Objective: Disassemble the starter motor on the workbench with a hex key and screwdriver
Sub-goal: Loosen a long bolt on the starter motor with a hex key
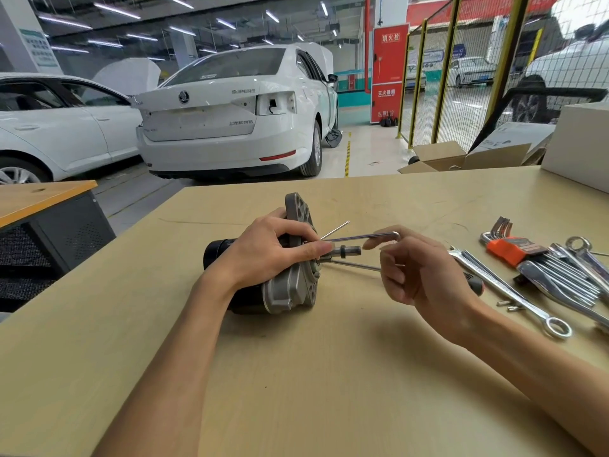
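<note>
left hand [267, 250] grasps starter motor [286, 285] lying on tabletop [329, 374] | right hand [418, 272] pinches hex key [362, 238], tip at motor flange beside left fingertips | wrenches [514, 288] right of right hand

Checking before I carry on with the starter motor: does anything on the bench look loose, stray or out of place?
Yes: a few small loose metal pieces lie scattered on the workbench beside the long combination wrench, free to roll. Nothing else stands out; the starter motor lies on its side, steadied by the left hand.
</note>
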`<state>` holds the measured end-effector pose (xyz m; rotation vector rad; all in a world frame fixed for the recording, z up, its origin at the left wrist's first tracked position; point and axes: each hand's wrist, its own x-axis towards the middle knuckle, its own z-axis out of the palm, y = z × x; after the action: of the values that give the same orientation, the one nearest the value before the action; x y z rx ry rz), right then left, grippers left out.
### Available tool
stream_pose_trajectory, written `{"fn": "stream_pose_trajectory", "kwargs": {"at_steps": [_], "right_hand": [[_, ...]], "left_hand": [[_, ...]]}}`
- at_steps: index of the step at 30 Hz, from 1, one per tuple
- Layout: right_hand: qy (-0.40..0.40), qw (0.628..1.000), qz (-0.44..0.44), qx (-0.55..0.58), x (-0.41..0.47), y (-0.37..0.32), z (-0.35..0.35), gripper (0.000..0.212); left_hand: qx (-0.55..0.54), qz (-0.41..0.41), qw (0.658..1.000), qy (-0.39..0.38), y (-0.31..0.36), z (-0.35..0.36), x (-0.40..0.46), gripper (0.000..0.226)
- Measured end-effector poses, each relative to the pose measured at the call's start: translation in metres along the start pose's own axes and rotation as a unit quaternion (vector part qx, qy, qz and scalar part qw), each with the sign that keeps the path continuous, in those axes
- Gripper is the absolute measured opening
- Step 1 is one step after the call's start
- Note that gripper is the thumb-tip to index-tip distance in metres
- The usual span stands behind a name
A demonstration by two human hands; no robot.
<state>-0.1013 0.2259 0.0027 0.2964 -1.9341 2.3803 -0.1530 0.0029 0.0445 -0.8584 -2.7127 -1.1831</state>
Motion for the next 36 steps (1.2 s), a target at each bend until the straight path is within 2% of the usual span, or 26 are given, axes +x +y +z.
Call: {"fn": "stream_pose_trajectory", "kwargs": {"at_steps": [3,7,11,16,21,25,29,31,36], "right_hand": [[0.032,0.999,-0.006,-0.028,-0.0001,0.0017,0.0003,0.036],[0.059,0.998,0.018,-0.024,0.0006,0.0013,0.0014,0.035],[0.022,0.999,0.046,-0.015,-0.0010,-0.0016,0.0020,0.057],[-0.011,1.000,0.023,0.011,-0.0013,-0.0020,0.0030,0.039],[0.025,0.999,0.000,-0.032,-0.0010,-0.0002,0.0021,0.042],[0.061,0.997,0.033,-0.044,-0.0002,0.0021,0.0021,0.030],[0.052,0.997,0.054,-0.029,0.0000,-0.0013,0.0027,0.055],[0.024,0.999,0.048,-0.010,-0.0011,-0.0031,0.0036,0.059],[0.001,1.000,0.007,-0.006,-0.0009,-0.0009,0.0025,0.032]], "left_hand": [[0.007,0.000,1.000,0.001,0.0008,0.0001,0.0002,0.023],[0.000,0.006,1.000,0.002,0.0000,-0.0002,0.0002,0.021],[0.001,0.003,1.000,0.004,-0.0016,0.0002,0.0009,0.031],[0.006,0.000,1.000,0.003,-0.0021,0.0001,0.0013,0.031],[0.011,0.000,1.000,0.005,0.0007,0.0003,0.0004,0.026],[0.009,0.005,1.000,0.009,0.0003,0.0004,0.0003,0.027],[0.005,0.001,1.000,0.004,-0.0004,0.0003,0.0011,0.032],[0.005,0.002,1.000,0.004,-0.0011,0.0004,0.0016,0.033],[0.009,0.000,1.000,0.005,-0.0013,0.0006,0.0015,0.034]]}}
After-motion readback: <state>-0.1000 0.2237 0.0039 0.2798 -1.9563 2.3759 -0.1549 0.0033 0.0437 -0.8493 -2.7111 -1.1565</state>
